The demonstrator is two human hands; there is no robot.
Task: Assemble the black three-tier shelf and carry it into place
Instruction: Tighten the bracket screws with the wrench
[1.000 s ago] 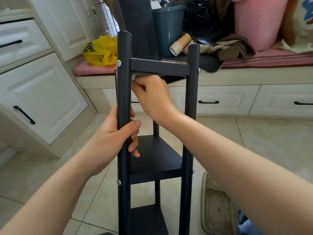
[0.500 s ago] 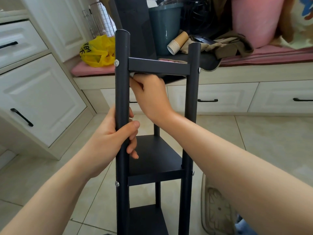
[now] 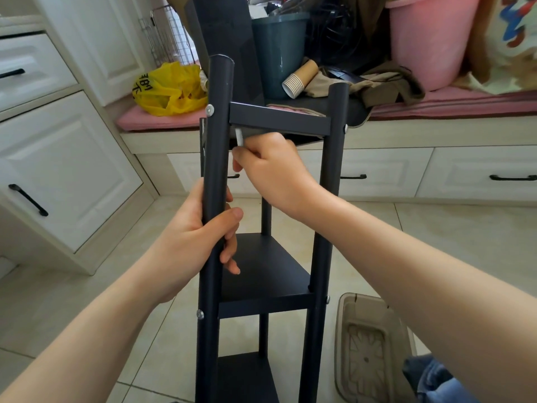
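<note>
At centre of the head view, I am logging the black three-tier shelf: it is standing upright on the tiled floor, just in front of the bench drawers, its tiers sitting between round black posts. Item, left hand: it is gripping the near left post, fingers wrapping round it between the top and middle tiers. Item, right hand: its fingers are curling and pinching a small pale tool, which is poking up against the underside of the top tier, just beside that same post; I cannot tell what the tool's tip is meeting. Silver screw heads are showing on the posts at tier level. Behind the shelf, on and around the pink cushion, I am noting a yellow bag, a teal bin, a stack of paper cups lying on its side and a pink bucket. White cabinets are lining the left, and a translucent tub is sitting on the floor to the right of the shelf.
</note>
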